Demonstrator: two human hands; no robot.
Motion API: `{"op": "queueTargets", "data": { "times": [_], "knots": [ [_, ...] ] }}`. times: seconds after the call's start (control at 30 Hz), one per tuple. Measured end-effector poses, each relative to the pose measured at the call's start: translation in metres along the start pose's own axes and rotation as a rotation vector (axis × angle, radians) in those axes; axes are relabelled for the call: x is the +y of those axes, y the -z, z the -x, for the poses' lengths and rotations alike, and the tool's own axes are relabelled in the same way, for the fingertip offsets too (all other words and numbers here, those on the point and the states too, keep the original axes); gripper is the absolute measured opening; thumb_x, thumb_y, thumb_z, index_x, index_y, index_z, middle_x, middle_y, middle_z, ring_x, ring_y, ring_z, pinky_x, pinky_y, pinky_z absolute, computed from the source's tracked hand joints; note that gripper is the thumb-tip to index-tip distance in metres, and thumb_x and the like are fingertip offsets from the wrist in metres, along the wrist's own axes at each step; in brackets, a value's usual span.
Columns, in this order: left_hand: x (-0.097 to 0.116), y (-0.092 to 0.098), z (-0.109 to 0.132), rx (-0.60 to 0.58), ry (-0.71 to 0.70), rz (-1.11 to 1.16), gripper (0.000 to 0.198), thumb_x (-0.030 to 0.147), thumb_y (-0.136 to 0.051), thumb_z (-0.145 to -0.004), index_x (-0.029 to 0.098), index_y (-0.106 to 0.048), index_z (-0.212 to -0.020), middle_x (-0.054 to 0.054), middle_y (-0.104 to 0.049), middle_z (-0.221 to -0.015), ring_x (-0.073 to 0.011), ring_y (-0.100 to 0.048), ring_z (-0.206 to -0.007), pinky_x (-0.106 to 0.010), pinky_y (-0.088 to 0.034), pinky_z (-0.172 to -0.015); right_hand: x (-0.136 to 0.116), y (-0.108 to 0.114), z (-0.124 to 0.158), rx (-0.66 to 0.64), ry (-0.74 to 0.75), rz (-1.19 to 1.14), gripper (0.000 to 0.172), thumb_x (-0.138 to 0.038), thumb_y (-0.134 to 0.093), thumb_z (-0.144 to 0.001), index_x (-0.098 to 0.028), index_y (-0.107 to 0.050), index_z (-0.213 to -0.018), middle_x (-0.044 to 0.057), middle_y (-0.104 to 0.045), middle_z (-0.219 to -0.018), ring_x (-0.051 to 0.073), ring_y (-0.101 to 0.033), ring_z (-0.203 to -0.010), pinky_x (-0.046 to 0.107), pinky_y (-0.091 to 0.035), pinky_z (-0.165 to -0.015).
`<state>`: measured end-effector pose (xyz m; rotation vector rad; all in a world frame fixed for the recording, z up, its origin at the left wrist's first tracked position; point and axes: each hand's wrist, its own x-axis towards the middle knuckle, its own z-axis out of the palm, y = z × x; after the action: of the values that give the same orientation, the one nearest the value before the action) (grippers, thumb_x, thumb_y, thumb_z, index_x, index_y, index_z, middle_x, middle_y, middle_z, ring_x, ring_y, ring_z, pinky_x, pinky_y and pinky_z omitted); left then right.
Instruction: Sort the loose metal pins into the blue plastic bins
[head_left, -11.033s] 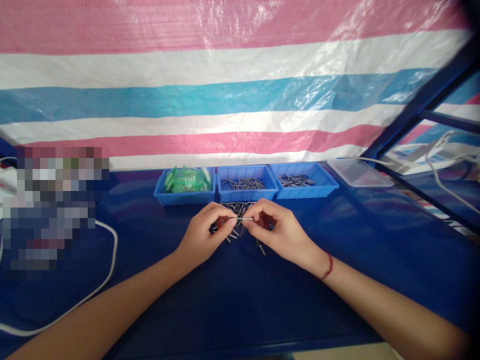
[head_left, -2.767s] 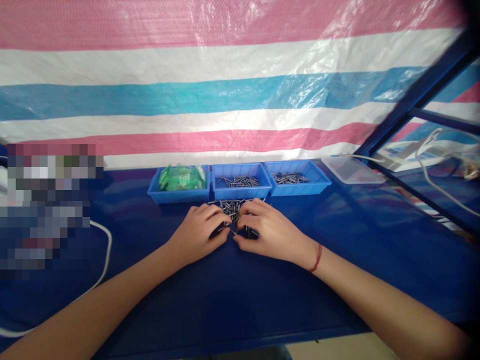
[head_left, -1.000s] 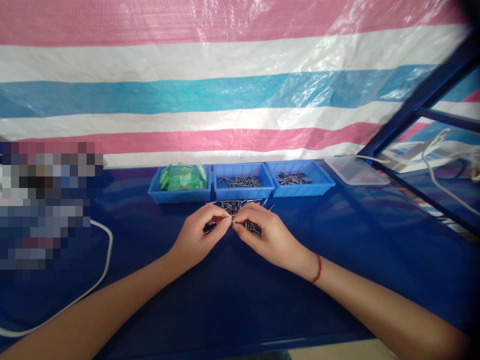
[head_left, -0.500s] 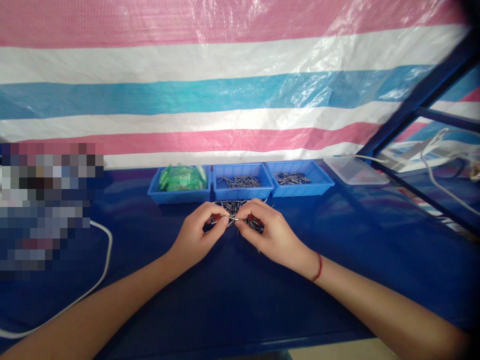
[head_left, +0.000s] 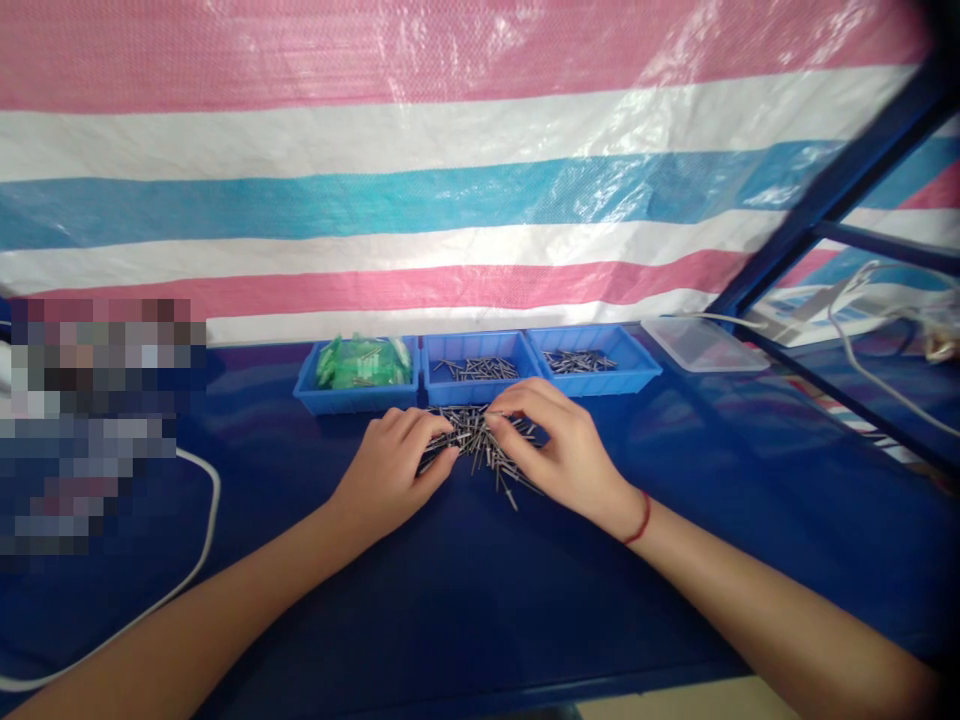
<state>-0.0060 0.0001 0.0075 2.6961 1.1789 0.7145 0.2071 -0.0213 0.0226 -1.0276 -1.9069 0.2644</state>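
Note:
A loose pile of thin metal blind rivets [head_left: 480,445] lies on the blue table between my hands. My left hand [head_left: 394,465] rests at the pile's left side, thumb and forefinger apart with no rivet visibly held. Over the right side of the pile is my right hand [head_left: 551,440], its thumb and forefinger tips pinched together on what looks like a single rivet, mostly hidden by the fingers. Behind the pile, the middle blue bin [head_left: 480,393] and the right blue bin [head_left: 604,383] contain more rivets. Green plastic packets [head_left: 364,362] fill the left blue bin [head_left: 356,402].
A translucent plastic lid [head_left: 705,345] lies right of the bins. A white cable [head_left: 214,510] curves along the table's left side, near a pixelated area. Striped sheeting [head_left: 450,200] hangs behind, and a dark blue metal frame [head_left: 817,210] rises at the right.
My hands have moved apart from where their fingertips met over a rivet. The left thumb and forefinger have opened, and more of the pile shows between the hands.

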Motion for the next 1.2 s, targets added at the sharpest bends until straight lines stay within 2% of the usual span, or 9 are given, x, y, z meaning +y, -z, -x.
{"op": "queueTargets", "data": {
  "times": [0.2, 0.3, 0.4, 0.6, 0.73, 0.87, 0.93, 1.07, 1.2],
  "knots": [
    [0.0, 0.015, -0.002, -0.109, -0.07, -0.243, 0.021, 0.037, -0.054, -0.086, 0.018, -0.062, -0.085, -0.005, -0.062, -0.085, -0.02, -0.053, -0.079, -0.034, -0.035, -0.07, 0.05, 0.04, -0.014, 0.363, -0.097, 0.433, 0.017, -0.03, -0.051, -0.089, -0.02, -0.065, -0.09, 0.007, -0.064, -0.085, 0.022, -0.058, -0.083, 0.038, -0.044, -0.08],
    [0.001, 0.017, -0.002, -0.175, -0.074, -0.291, 0.023, 0.039, -0.054, -0.086, 0.018, -0.061, -0.084, -0.005, -0.061, -0.084, -0.0199, -0.054, -0.079, -0.034, -0.035, -0.07, 0.075, 0.048, -0.016, 0.388, -0.143, 0.657, 0.023, -0.032, -0.052, -0.087, -0.018, -0.066, -0.099, 0.01, -0.063, -0.09, 0.026, -0.056, -0.087, 0.04, -0.042, -0.081],
    [0.001, 0.015, -0.001, -0.23, -0.077, -0.298, 0.022, 0.037, -0.05, -0.089, 0.018, -0.061, -0.084, -0.005, -0.061, -0.086, -0.0193, -0.055, -0.079, -0.034, -0.035, -0.069, 0.081, 0.044, -0.015, 0.336, -0.164, 0.708, 0.03, -0.033, -0.054, -0.085, -0.017, -0.063, -0.109, 0.011, -0.063, -0.095, 0.027, -0.055, -0.09, 0.04, -0.041, -0.079],
    [-0.001, 0.013, -0.001, -0.281, -0.107, -0.283, 0.025, 0.03, -0.041, -0.094, 0.017, -0.06, -0.085, -0.005, -0.06, -0.086, -0.0186, -0.055, -0.077, -0.033, -0.035, -0.068, 0.046, 0.022, -0.01, 0.148, 0.019, 0.537, 0.022, -0.028, -0.05, -0.088, -0.017, -0.063, -0.103, 0.009, -0.065, -0.094, 0.025, -0.055, -0.087, 0.04, -0.043, -0.082],
    [-0.002, 0.01, -0.002, -0.192, -0.036, -0.191, 0.026, 0.028, -0.039, -0.096, 0.016, -0.059, -0.084, -0.005, -0.059, -0.084, -0.0182, -0.054, -0.077, -0.032, -0.036, -0.069, 0.025, 0.009, -0.005, -0.011, 0.099, 0.422, 0.017, -0.024, -0.051, -0.088, -0.018, -0.066, -0.089, 0.008, -0.065, -0.091, 0.023, -0.055, -0.088, 0.039, -0.044, -0.082],
    [0.002, 0.003, -0.001, -0.006, 0.164, 0.154, 0.023, 0.03, -0.041, -0.096, 0.017, -0.054, -0.081, 0.0, -0.053, -0.075, -0.0133, -0.051, -0.07, -0.026, -0.039, -0.067, 0.013, -0.002, 0.0, -0.074, 0.027, 0.222, 0.014, -0.023, -0.055, -0.087, -0.019, -0.066, -0.081, 0.005, -0.066, -0.085, 0.02, -0.057, -0.084, 0.037, -0.045, -0.082],
    [0.006, -0.002, 0.0, 0.043, 0.221, 0.283, 0.023, 0.031, -0.042, -0.096, 0.018, -0.052, -0.08, 0.001, -0.05, -0.072, -0.0116, -0.048, -0.065, -0.024, -0.038, -0.063, 0.007, -0.008, 0.002, -0.07, -0.057, 0.069, 0.012, -0.025, -0.059, -0.086, -0.02, -0.066, -0.078, 0.004, -0.066, -0.082, 0.019, -0.058, -0.081, 0.035, -0.046, -0.079],
    [0.011, -0.008, 0.001, 0.069, 0.214, 0.38, 0.021, 0.03, -0.044, -0.095, 0.018, -0.051, -0.079, 0.001, -0.051, -0.073, -0.0111, -0.048, -0.067, -0.023, -0.038, -0.063, 0.002, -0.02, 0.007, -0.01, -0.196, -0.197, 0.012, -0.03, -0.062, -0.084, -0.021, -0.064, -0.076, 0.003, -0.065, -0.079, 0.016, -0.059, -0.077, 0.03, -0.048, -0.071],
    [0.012, -0.011, 0.001, 0.068, 0.165, 0.389, 0.017, 0.028, -0.046, -0.094, 0.018, -0.053, -0.082, 0.001, -0.051, -0.075, -0.0116, -0.049, -0.068, -0.024, -0.038, -0.065, 0.002, -0.025, 0.01, 0.044, -0.217, -0.269, 0.015, -0.029, -0.062, -0.085, -0.02, -0.062, -0.073, 0.001, -0.061, -0.076, 0.013, -0.056, -0.069, 0.027, -0.047, -0.067]
  ]
}}
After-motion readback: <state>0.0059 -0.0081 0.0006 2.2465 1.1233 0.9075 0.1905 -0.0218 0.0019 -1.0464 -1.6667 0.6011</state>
